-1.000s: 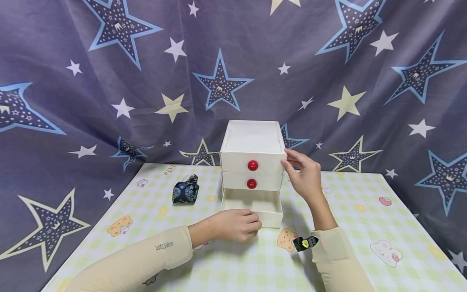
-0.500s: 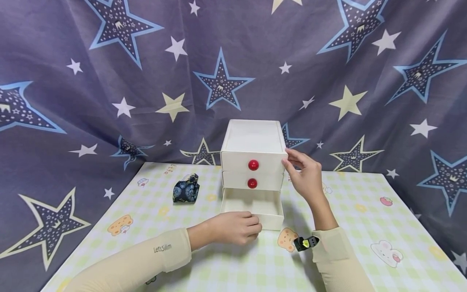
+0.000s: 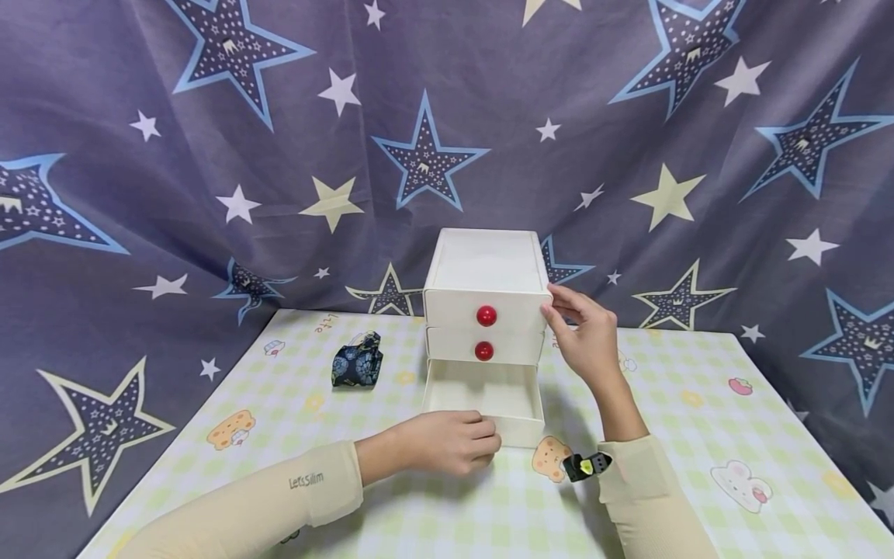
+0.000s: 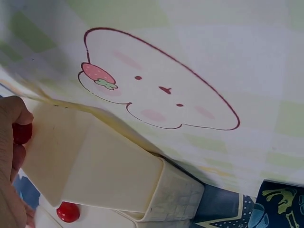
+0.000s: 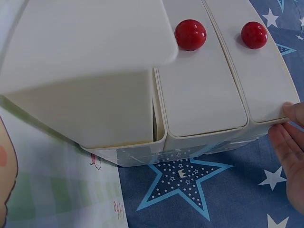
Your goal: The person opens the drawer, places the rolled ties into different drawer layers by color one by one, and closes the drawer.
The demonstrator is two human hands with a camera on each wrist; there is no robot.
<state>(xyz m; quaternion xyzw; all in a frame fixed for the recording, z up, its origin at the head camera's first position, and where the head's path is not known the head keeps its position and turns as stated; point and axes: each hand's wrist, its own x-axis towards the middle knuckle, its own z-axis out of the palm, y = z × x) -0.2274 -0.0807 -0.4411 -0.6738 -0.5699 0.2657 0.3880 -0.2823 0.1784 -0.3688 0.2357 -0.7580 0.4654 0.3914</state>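
Note:
A small white drawer cabinet (image 3: 489,260) stands on the table, its bottom drawer (image 3: 522,432) pulled out and bare inside. The upper two drawers are closed, each with a red knob. My left hand (image 3: 454,444) is at the bottom drawer's front; in the left wrist view its fingers grip that drawer's red knob (image 4: 22,134). At the cabinet's upper right front corner, my right hand (image 3: 585,335) holds the edge, thumb on the front and fingers along the side, as the right wrist view also shows (image 5: 290,142).
Left of the cabinet lies a folded dark blue patterned cloth (image 3: 357,363). A small black and yellow item (image 3: 587,466) is by the right sleeve. The checked tablecloth (image 3: 670,419) covers the table; a starred curtain (image 3: 594,85) hangs behind.
My left hand has moved a little toward me, and the bottom drawer has slid slightly further out with it. My right hand stays on the cabinet's corner.

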